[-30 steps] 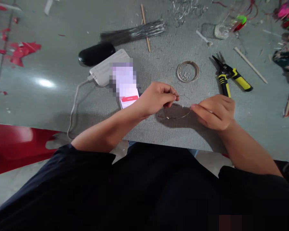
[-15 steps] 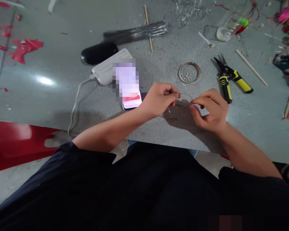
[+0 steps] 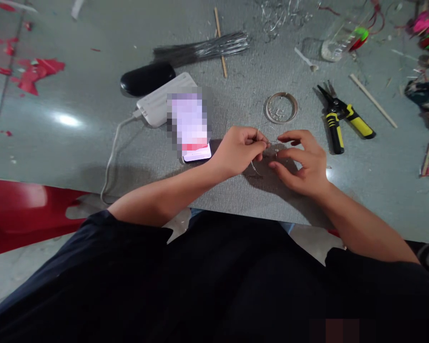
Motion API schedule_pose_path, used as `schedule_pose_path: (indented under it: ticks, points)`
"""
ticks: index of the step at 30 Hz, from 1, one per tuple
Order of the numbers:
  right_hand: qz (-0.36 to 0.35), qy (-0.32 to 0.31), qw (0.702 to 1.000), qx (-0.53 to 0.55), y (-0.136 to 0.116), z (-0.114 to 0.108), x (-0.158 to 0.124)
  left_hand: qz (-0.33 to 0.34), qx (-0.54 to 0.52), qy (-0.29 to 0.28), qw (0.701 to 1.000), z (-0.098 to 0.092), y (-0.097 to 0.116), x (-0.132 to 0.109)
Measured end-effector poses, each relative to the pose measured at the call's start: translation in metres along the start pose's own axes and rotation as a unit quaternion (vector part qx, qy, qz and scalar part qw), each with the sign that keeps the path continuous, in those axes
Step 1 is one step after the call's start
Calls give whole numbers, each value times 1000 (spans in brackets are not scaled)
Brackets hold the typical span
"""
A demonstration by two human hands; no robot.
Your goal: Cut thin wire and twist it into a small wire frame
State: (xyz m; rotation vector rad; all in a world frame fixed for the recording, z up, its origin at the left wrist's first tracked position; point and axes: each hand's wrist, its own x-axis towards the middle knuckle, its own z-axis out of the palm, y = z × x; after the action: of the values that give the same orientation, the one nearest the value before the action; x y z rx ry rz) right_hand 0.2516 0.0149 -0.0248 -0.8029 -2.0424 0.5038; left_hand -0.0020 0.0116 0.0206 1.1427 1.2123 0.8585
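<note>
My left hand (image 3: 238, 150) is closed in a pinch on a thin bent wire (image 3: 254, 167), which curves out below the fingers and also shows a short end toward the right. Facing it, my right hand (image 3: 303, 162) has its thumb and fingers spread apart around the wire's right end. Whether a fingertip touches the wire I cannot tell. Just beyond the hands lies a round ring-shaped dish (image 3: 268, 112) with small clear bits inside. Pliers (image 3: 334, 133) with yellow and black handles rest to the right of my right hand.
A phone (image 3: 197, 153) leans by a white power bank (image 3: 153, 116) with a cable, left of my hands. Behind them are a black case (image 3: 148, 78), a bundle of wires (image 3: 200, 50) and wooden sticks (image 3: 373, 100). A clear bottle (image 3: 332, 50) lies at the back right.
My right hand has moved left toward my left hand, and its fingers have spread from a pinch at the wire's end. My left hand has shifted slightly, still pinching the wire.
</note>
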Motion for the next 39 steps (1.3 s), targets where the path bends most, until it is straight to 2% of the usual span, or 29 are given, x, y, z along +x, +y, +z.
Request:
schedule_pose_path:
  ticks: [7, 13, 16, 21, 28, 33, 39]
  points:
    - [126, 22, 989, 76, -6, -3, 3, -5, 33, -21, 999, -3, 0, 0]
    - [215, -17, 961, 171, 0, -5, 3, 5, 64, -45, 997, -5, 3, -1]
    - [241, -21, 951, 195, 0, -6, 3, 14, 74, -36, 997, -6, 2, 0]
    - [225, -27, 956, 188, -5, -13, 6, 21, 80, -12, 996, -6, -1, 2]
    - [107, -4, 994, 32, -15, -7, 3, 29, 74, 11, 997, -6, -1, 2]
    - [118, -10, 993, -11, -18, -2, -3, 23, 75, 8, 997, -4, -3, 2]
    - [107, 11, 994, 33, -20, -2, 2, 26, 71, 7, 997, -3, -7, 4]
